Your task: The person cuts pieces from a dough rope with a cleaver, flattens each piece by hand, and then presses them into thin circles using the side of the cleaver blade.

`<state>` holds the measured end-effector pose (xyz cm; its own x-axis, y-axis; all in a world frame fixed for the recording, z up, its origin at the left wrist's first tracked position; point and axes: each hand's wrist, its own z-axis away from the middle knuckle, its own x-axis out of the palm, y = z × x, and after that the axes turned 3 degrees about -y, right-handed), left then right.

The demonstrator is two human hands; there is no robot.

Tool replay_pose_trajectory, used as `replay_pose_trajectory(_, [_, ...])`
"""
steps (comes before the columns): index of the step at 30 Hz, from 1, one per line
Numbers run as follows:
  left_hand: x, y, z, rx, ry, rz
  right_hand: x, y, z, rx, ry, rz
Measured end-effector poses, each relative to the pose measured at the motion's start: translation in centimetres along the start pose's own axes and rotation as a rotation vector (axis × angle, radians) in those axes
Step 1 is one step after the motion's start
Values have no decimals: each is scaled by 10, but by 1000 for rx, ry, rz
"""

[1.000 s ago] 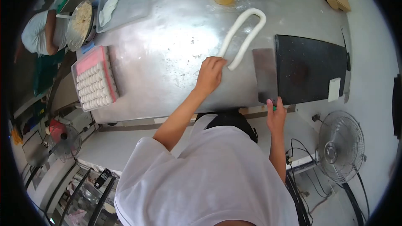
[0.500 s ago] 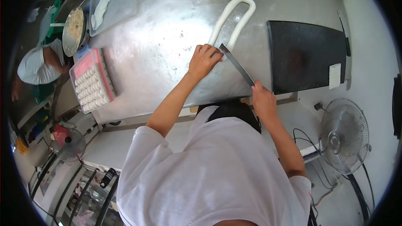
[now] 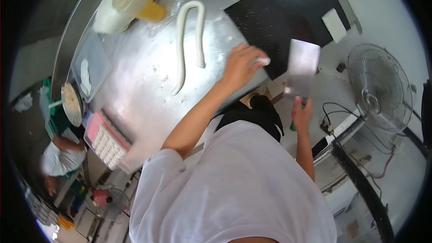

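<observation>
My left hand (image 3: 240, 66) is closed, with a small white dough piece (image 3: 263, 61) between thumb and fingers, just off the near corner of a black board (image 3: 279, 15). In my right hand (image 3: 301, 115) is a cleaver (image 3: 302, 65), gripped by its green handle. Its wide blade points away from me, flat side facing up, to the right of the left hand. A white dough rope (image 3: 180, 47), bent like an upside-down U, lies untouched on the metal table (image 3: 144, 67). Its two ends point toward me.
A bottle of yellow liquid (image 3: 150, 11) and a white bag (image 3: 110, 13) sit at the back left. Leftward are a clear bin (image 3: 100, 51), a bowl of filling (image 3: 72, 103) and a box of dough pieces (image 3: 110, 146). Another person (image 3: 65, 155) is beyond. A fan (image 3: 380, 87) stands right.
The view has turned rightward. My left hand has left the rope and now holds a small dough piece. The cleaver has lifted away from the rope, its blade turned flat.
</observation>
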<state>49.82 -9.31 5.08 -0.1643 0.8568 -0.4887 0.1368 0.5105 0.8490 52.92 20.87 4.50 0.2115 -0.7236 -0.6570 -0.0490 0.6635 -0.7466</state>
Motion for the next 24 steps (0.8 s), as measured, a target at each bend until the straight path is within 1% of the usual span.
replay_pose_trajectory(1, [21,8,-28,63,-83,-4,-16,12,5,223,55,-172])
replay_pose_trajectory(2, [45,10,-53,140,-98,20,-29,21,10,443,109,-348])
replay_pose_trajectory(3, [68,10,-75,95,-185,-83,-37,24,12,451,132,-360])
replay_pose_trajectory(4, [87,7,-95,50,-268,-192,-42,25,10,461,231,-482])
replay_pose_trajectory(5, [100,0,-114,67,-286,-200,-46,28,9,471,328,-605])
replay_pose_trajectory(6, [112,-9,-131,-104,-480,-289,-49,33,10,480,342,-618])
replay_pose_trajectory(7, [120,-10,-145,-284,-668,-379,-54,38,9,534,362,-657])
replay_pose_trajectory(8, [128,-11,-156,-280,-681,-394,-58,46,7,588,381,-702])
replay_pose_trajectory(9, [131,-8,-158,-258,-663,-491,-61,54,9,612,384,-721])
replay_pose_trajectory(10, [132,-6,-160,-237,-638,-592,-63,62,6,591,339,-735])
replay_pose_trajectory(11, [129,-3,-170,-224,-640,-621,-64,71,-7,546,304,-756])
replay_pose_trajectory(13, [131,6,-188,-247,-969,-682,-71,85,-29,488,288,-785])
replay_pose_trajectory(14, [139,12,-195,-245,-962,-699,-75,92,-44,438,263,-791])
replay_pose_trajectory(15, [146,20,-197,-307,-811,-518,-80,99,-61,440,264,-809])
replay_pose_trajectory(16, [153,24,-197,-369,-658,-333,-88,104,-82,380,257,-801])
replay_pose_trajectory(17, [176,10,-188,-235,-425,-318,-96,108,-103,322,248,-787])
replay_pose_trajectory(18, [184,1,-172,-243,-429,-322,-104,105,-122,330,242,-790])
replay_pose_trajectory(20, [197,1,-148,63,-323,-706,-120,95,-171,228,265,-958])
replay_pose_trajectory(21, [201,3,-158,62,-314,-695,-125,97,-197,222,263,-945])
replay_pose_trajectory(23, [194,9,-160,-35,-553,-717,-122,99,-225,231,351,-885])
replay_pose_trajectory(24, [191,12,-157,-57,-560,-713,-116,106,-238,245,334,-882])
